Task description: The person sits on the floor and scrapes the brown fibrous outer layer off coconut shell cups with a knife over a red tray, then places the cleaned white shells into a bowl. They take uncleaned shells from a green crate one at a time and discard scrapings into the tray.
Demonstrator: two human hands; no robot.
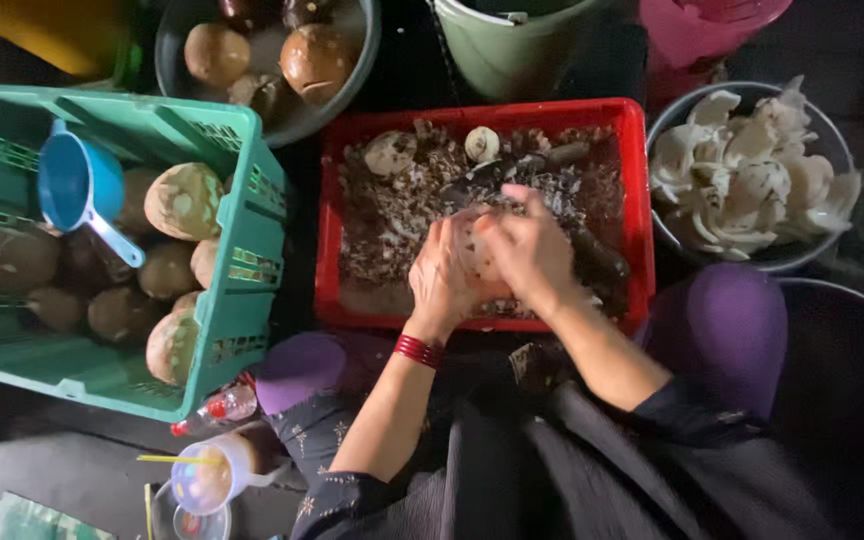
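Note:
My left hand (439, 277) and my right hand (529, 249) are clasped together around a pale round coconut (470, 243) over a red plastic crate (634, 180). Only a small patch of the coconut shows between the fingers. The crate holds brown shell scraps and two pale peeled pieces (389, 153) at its far side. A red bangle (417, 350) circles my left wrist. A dark tool (597, 258) lies in the crate just right of my right hand.
A green crate (252, 215) on the left holds several brown coconuts and a blue scoop (77, 185). A grey bowl (347, 80) of coconuts stands behind. A bowl (664, 115) of white coconut pieces is at right. A green bucket (512, 45), a small bottle (220, 407) and a cup (207, 475) stand around.

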